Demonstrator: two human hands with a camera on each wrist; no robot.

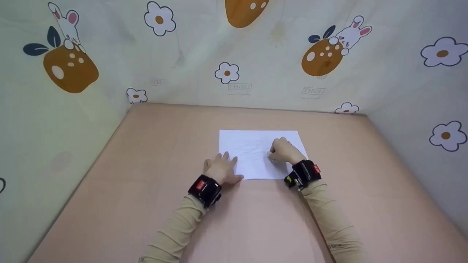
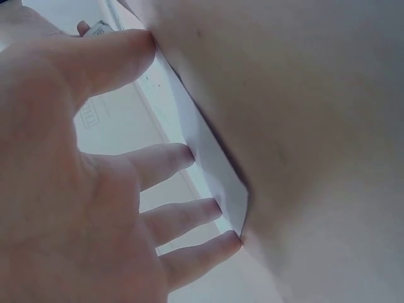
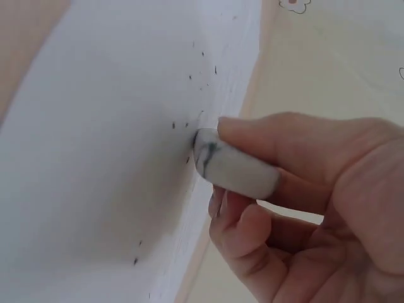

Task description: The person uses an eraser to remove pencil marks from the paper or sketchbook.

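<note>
A sheet of white paper (image 1: 252,144) with faint grey marks lies flat on the table. Spread across its left edge, my left hand (image 1: 222,169) presses down with extended fingers (image 2: 180,224); the thumb rests near the bottom edge. My right hand (image 1: 286,150) is over the right half of the sheet. Between its thumb and fingers it pinches a white eraser (image 3: 237,165) with dark smudges, the smudged end against the paper. Small dark eraser crumbs (image 3: 174,125) are scattered around that end.
The table (image 1: 164,146) has a plain tan surface. Behind it and along both sides hangs a pale cloth (image 1: 197,47) printed with flowers, rabbits and orange fruit. Each wrist wears a black camera band (image 1: 205,190).
</note>
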